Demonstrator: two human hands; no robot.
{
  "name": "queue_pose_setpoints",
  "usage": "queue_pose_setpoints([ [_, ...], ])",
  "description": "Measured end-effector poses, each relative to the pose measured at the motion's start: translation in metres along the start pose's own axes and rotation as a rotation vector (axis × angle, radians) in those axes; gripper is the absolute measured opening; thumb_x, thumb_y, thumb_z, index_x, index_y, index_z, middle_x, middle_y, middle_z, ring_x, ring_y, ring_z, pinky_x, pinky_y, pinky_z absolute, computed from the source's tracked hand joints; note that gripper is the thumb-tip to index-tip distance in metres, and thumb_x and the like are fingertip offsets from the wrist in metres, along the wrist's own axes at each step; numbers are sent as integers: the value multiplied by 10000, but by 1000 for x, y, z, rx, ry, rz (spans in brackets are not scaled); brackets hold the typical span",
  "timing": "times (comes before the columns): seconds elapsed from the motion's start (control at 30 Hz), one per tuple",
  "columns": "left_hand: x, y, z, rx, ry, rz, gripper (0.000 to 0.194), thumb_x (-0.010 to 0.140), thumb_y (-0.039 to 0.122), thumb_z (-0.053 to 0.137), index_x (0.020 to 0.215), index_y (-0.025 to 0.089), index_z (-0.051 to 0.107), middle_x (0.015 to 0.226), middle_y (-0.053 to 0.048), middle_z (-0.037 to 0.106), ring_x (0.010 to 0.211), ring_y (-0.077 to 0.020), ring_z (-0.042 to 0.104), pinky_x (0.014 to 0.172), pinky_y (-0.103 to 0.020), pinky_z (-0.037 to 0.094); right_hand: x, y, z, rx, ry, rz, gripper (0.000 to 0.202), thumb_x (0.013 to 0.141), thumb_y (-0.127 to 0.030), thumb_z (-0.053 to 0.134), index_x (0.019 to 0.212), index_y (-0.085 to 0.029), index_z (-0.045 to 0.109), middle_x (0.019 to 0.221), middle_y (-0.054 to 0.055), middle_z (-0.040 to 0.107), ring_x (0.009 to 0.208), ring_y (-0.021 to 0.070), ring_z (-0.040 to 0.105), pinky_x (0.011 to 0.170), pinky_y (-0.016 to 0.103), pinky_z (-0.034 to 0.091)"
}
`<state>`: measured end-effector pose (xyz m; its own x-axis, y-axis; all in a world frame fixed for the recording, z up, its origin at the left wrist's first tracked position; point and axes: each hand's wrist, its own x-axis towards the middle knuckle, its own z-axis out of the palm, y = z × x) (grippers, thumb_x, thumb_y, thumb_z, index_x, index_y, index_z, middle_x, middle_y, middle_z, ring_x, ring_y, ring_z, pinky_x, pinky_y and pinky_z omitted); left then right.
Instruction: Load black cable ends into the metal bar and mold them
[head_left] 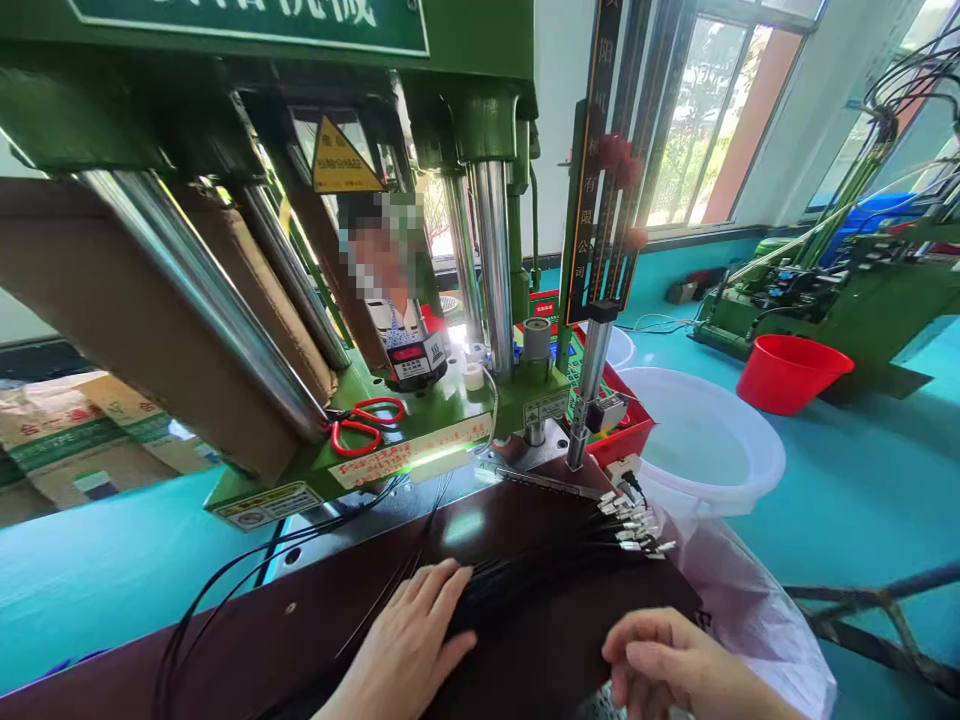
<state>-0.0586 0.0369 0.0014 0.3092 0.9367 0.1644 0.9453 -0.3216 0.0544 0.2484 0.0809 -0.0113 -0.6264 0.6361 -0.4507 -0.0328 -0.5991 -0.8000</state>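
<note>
My left hand [420,640] lies palm down with its fingers stretched out on a bundle of black cables [517,580] on the dark brown tabletop [247,640]. The cable ends carry white and metal connectors [634,525], which lie together at the table's right side. Near the table's front right, my right hand [660,655] hovers with curled fingers apart and nothing visible between them. Several thin black cables run from under the green machine [480,435] across the table to the left.
Red-handled scissors [367,425] rest on the machine's ledge, below steel columns [491,260]. A white tub [705,440], a red bucket [795,372] and a pale plastic bag [757,600] stand right. Cardboard boxes [82,435] are at left. A person is reflected in the machine.
</note>
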Motion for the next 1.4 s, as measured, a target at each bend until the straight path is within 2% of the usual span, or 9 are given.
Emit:
queue_pose_setpoints([
  [0.13, 63, 30, -4, -173, -235, -106, 303, 845, 335, 416, 1070, 169, 532, 1058, -81, 598, 974, -217, 549, 836, -351, 455, 14, 4, 20, -46, -59, -216, 275, 742, -369, 633, 844, -117, 595, 684, 56, 659, 562, 132, 609, 545, 241, 445],
  [0.23, 86, 39, -2, -196, -329, -40, 182, 834, 270, 426, 904, 170, 561, 903, -58, 625, 854, -213, 584, 743, -337, 476, 25, 6, 29, -149, -110, -292, 268, 761, -370, 618, 858, -121, 598, 719, 55, 654, 602, 127, 602, 577, 244, 441],
  [0.37, 81, 42, -4, -139, -232, -23, 240, 851, 149, 304, 836, 171, 543, 860, -61, 614, 803, -208, 581, 670, -315, 456, 30, 7, 35, -187, -94, -291, 255, 749, -362, 619, 833, -122, 600, 701, 48, 647, 589, 127, 594, 576, 245, 436],
  [0.53, 68, 42, -23, -450, -28, -204, 246, 891, 254, 261, 894, 189, 498, 726, -18, 587, 666, -142, 544, 620, -243, 397, 33, -1, 41, -207, -86, -303, 229, 747, -345, 607, 796, -121, 601, 653, 42, 635, 548, 126, 578, 547, 242, 431],
  [0.67, 73, 40, -23, -539, -70, -228, 243, 884, 266, 277, 913, 189, 507, 745, -17, 589, 704, -145, 550, 648, -246, 386, 35, -10, 46, -353, -47, -388, 189, 807, -312, 528, 843, -140, 597, 700, 42, 631, 618, 145, 580, 597, 265, 452],
  [0.87, 82, 42, -2, -377, -281, -144, 289, 713, 373, 584, 927, 183, 536, 976, -42, 562, 852, -203, 555, 699, -290, 411, 36, -19, 37, -986, 171, -652, 184, 863, -223, 433, 844, -180, 611, 789, 51, 616, 722, 175, 563, 660, 271, 425],
  [1.03, 80, 47, -2, -223, -329, -72, 142, 782, 279, 507, 869, 173, 546, 924, -41, 585, 811, -193, 567, 664, -285, 409, 34, -14, 28, -1060, 173, -619, 194, 875, -199, 412, 834, -172, 599, 798, 53, 619, 737, 168, 571, 668, 251, 428],
  [1.23, 75, 51, -5, -186, -195, -74, 194, 815, 138, 378, 791, 177, 567, 832, -39, 600, 785, -182, 551, 630, -278, 386, 34, -8, 27, -1033, 188, -627, 192, 870, -187, 418, 844, -160, 606, 793, 57, 619, 735, 165, 571, 668, 244, 432],
  [1.4, 82, 38, -22, -706, -98, -239, 39, 704, 204, 574, 687, 169, 574, 695, 6, 568, 747, -158, 494, 662, -262, 362, 36, -5, 25, -1024, 192, -638, 177, 856, -185, 441, 852, -179, 619, 783, 39, 626, 732, 161, 574, 664, 242, 426],
])
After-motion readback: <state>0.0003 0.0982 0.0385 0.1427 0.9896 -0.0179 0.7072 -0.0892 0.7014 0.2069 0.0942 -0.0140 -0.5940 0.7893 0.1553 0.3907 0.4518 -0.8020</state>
